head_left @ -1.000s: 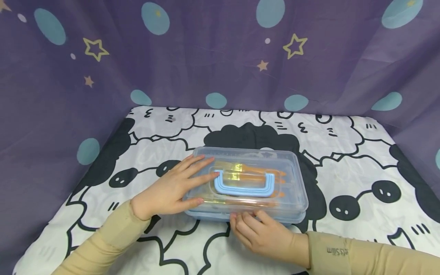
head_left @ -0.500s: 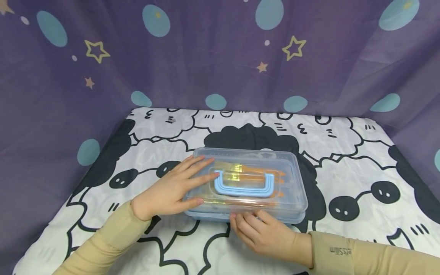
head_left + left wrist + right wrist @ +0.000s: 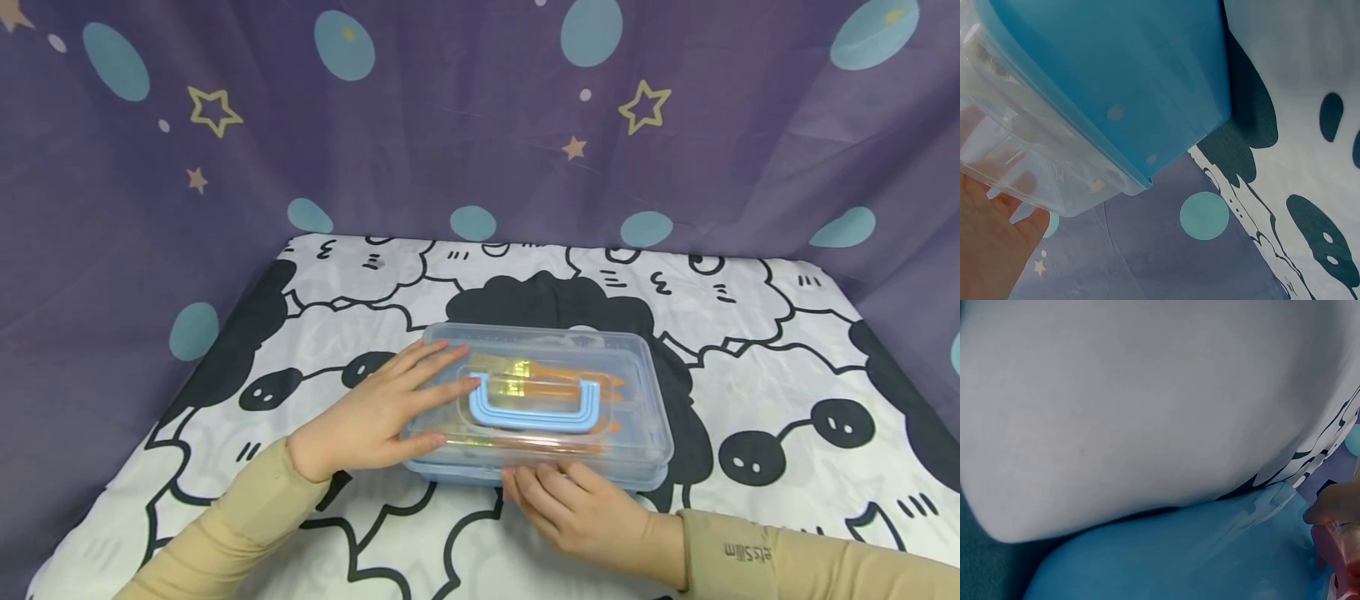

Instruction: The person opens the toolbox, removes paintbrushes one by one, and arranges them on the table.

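A clear plastic storage box (image 3: 639,417) with a bluish base and a light blue carry handle (image 3: 534,419) lies on the cloth, its lid down. Through the lid show several paintbrushes (image 3: 558,373) with orange handles. My left hand (image 3: 375,414) rests spread across the lid's left end, one fingertip by the handle. At the front rim, the bent fingers of my right hand (image 3: 573,512) grip the box's edge near its middle; their tips are partly hidden. In the left wrist view, the blue base (image 3: 1135,69) fills the top, with my left hand (image 3: 991,250) at lower left.
A white cloth (image 3: 795,367) printed with black cartoon sheep covers the surface under the box. Behind and at both sides hangs a purple curtain (image 3: 465,125) with stars and teal ovals.
Both hands keep nearly the same places on the box. The right forearm has shifted slightly to the right. The box has not visibly moved, and its lid stays down.
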`<state>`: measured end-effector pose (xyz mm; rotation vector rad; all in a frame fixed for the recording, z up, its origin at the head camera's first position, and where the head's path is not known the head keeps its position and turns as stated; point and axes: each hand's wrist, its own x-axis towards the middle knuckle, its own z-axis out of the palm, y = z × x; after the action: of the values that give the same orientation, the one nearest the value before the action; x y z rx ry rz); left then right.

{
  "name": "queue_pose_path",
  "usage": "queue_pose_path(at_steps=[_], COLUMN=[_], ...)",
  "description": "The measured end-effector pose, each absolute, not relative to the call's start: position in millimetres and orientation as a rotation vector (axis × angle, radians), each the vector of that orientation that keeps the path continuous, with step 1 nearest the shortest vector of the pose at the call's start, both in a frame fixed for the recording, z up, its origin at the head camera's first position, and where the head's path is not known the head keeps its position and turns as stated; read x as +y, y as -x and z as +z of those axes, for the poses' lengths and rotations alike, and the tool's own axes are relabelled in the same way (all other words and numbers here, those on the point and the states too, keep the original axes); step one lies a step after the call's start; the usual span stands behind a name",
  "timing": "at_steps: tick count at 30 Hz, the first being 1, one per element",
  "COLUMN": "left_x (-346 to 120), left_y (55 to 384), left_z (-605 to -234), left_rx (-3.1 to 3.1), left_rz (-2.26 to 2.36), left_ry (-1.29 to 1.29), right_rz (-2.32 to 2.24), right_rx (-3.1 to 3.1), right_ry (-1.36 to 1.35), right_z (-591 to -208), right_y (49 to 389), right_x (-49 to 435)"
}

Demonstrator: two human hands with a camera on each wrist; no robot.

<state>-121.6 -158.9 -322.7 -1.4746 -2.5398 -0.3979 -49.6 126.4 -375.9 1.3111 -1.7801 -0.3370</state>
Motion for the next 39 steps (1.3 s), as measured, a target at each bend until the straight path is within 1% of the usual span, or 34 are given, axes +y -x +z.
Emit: queue_pose_path(at_steps=[14,30,39], left_x=[-157.8,-158.6,-158.1], left_y=[120.5,121.7,120.6], left_z=[-324.3,-324.3,-323.0], left_rx=[-2.532,-2.533,-2.538], left_rz=[-0.411,-0.404,-0.400], left_ry=[1.474,1.481,1.473], right_rz=[-0.369,-0.293,-0.252], right_rx=[-1.781,-1.811,-1.791], right_ry=[-1.250,-1.280,-1.347], right_z=[-377.9,-370.5,-368.5], right_y=[48.9,47.0,47.6], right_x=[126.7,124.6,126.2])
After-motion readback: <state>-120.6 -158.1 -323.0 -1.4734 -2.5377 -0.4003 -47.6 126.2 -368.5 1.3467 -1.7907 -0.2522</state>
